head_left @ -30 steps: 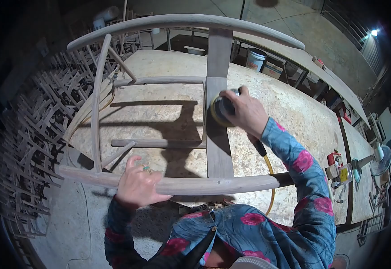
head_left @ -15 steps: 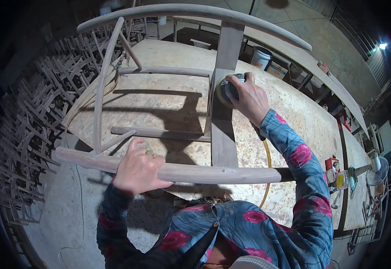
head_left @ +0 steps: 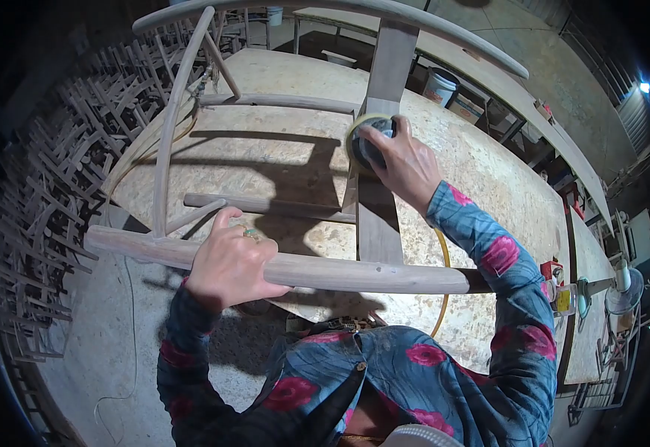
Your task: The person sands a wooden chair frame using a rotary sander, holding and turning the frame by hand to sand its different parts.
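Observation:
A wooden chair frame lies on its side on the worktable. My left hand is wrapped over its near rail, thumb below and index finger raised, with a ring on one finger. In my right hand is a round sander, gripped from above. Its pad is at the left edge of the flat wide board that joins the near and far rails; whether the pad touches the wood all round I cannot tell. A yellow hose runs from under my right forearm.
The worktable has a worn, stained top. Many chair frames are stacked at the left. Behind stand a long bench and a white bucket. Small containers sit at the right. A thin cord lies on the floor.
My right hand has moved the sander left across the wide board to its left edge. My left hand keeps its hold on the near rail. The whole view has shifted slightly.

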{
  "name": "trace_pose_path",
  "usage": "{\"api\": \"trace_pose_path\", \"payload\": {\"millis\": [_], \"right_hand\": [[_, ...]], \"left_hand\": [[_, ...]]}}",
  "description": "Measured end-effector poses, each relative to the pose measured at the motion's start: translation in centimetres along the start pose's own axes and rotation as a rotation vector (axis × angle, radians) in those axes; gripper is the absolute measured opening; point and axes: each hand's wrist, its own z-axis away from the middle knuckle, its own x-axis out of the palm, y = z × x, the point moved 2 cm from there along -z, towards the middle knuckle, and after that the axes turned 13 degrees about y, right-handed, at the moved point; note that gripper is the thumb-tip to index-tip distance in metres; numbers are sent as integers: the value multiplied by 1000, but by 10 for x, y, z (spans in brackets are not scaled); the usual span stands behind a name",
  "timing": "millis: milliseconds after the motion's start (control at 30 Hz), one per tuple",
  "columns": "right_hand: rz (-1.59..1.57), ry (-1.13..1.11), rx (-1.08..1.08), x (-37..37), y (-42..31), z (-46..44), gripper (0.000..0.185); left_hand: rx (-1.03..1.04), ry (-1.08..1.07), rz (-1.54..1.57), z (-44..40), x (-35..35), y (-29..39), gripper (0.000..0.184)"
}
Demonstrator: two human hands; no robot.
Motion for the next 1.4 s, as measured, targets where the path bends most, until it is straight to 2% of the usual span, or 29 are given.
{"api": "trace_pose_path", "payload": {"millis": [200,433,600,667,767,900,967,1100,1133,1267,1367,1400], "right_hand": [[97,138,53,7,23,-27,39],[-26,-6,17,3,0,3,40],[3,102,26,4,7,-9,41],[89,166,26,7,24,-15,41],[231,284,11,-2,56,-20,41],[343,158,182,-34,118,0,53],[297,59,373,-54,153,25,59],[47,-66,562,-67,238,135,70],[178,-175,712,-71,232,161,75],[329,-254,831,-45,209,285,72],[305,-270,820,-13,168,363,65],[285,-333,891,-13,135,363,67]], "left_hand": [[-3,2,9,-3,1,-2,36],[0,-4,15,-5,1,-2,37],[23,8,14,3,3,0,38],[31,42,-3,4,4,0,38],[-4,-20,-31,3,4,0,38],[16,20,-57,2,5,-1,38],[8,24,-56,0,4,-1,38],[-12,-4,-61,-4,3,-4,38],[2,3,-53,-7,2,-4,38],[28,61,-50,-22,4,-17,39],[12,15,-38,-39,1,-29,41],[36,35,-34,-45,2,-33,42]]}}
